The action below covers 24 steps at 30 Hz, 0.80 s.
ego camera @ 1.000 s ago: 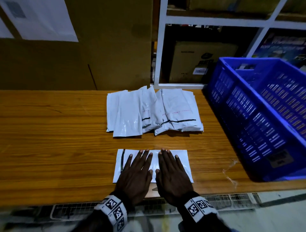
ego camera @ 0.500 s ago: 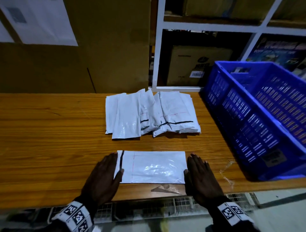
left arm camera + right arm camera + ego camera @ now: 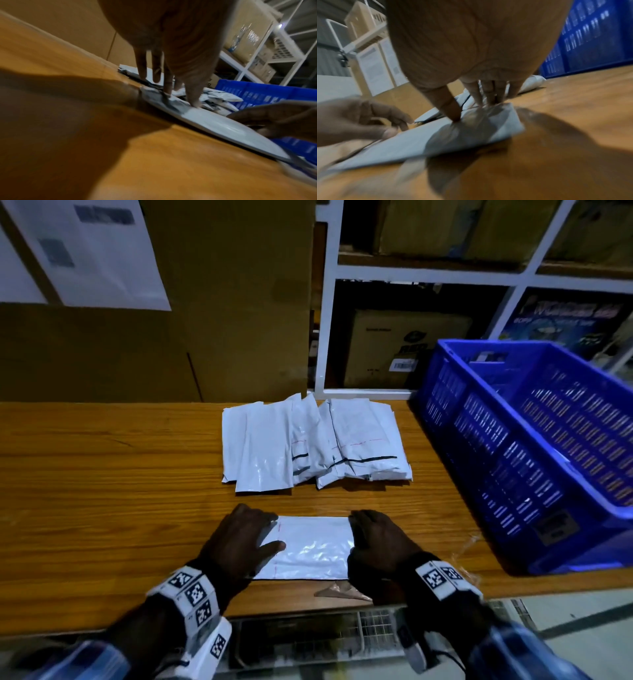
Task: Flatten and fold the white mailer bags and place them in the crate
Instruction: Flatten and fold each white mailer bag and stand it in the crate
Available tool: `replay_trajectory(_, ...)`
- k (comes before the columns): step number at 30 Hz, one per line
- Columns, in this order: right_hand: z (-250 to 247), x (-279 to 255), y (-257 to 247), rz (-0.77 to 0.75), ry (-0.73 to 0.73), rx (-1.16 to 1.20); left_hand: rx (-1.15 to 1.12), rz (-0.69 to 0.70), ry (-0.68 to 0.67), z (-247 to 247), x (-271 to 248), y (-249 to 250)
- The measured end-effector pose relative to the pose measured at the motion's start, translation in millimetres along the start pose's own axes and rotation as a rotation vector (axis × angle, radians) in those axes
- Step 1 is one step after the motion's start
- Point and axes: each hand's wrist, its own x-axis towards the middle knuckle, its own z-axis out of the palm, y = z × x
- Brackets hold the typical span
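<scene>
Mailer bag [image 3: 313, 547] lies flat on the bench [image 3: 102, 474], near edge, between both hands. Left hand [image 3: 239, 539] sits over its left end; wrist view shows fingertips [image 3: 167, 93] pressing down on that end w/ thumb on the film, end crumpled under them. Right hand [image 3: 380, 539] has its grip on the right end: thumb and fingers curled in, bunching the film [image 3: 471, 121] between them, so pinching, not spread flat. Looks like the fold is starting, ends about to come inward. Judgement only.

Risks from here:
- Slick film. If one hand lifts before the other pins, bag prob. slides on the bench and the fold lands skewed.
- Right end is bunched, so a crease may set crooked; trapped air could puff the bag and spring the fold open.
- Bag is close to the near edge; a pull toward the body could drag it off the bench.
- Small clear scrap [image 3: 342, 592] lies just near of the bag, touching or almost, can't tell which. Could get caught in the fold.
- Pile of other bags [image 3: 311, 446] is just far of it; a wide sweep may knock them.

Crate [image 3: 534, 460] stands at right, well apart from the bag.
</scene>
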Motion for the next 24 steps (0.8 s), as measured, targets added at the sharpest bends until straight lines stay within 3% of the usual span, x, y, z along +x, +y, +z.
replay_trajectory(4, -9.0, 15.0, -4.1, -0.016, -0.056, -0.078, 0.123, 0.000, -0.311, -3.9, 20.2, -21.5)
replay_trajectory(11, -22.6, 7.4, -10.1, -0.023, -0.091, -0.137, 0.168, -0.045, -0.453, -10.4, 37.9, -25.5)
replay_trajectory(14, -38.3, -4.0, -20.2, -0.068, -0.082, -0.102, 0.157, 0.024, -0.431, -17.6, 44.4, -19.5)
replay_trajectory(19, -64.6, -24.9, -29.0, -0.178, 0.065, -0.142, 0.009, 0.073, -0.344, -47.0, 58.8, -5.8)
replay_trajectory(24, -107.0, -50.5, -29.4, -0.200, 0.214, -0.138, -0.027, 0.330, -0.228, -105.2, 87.9, 27.3)
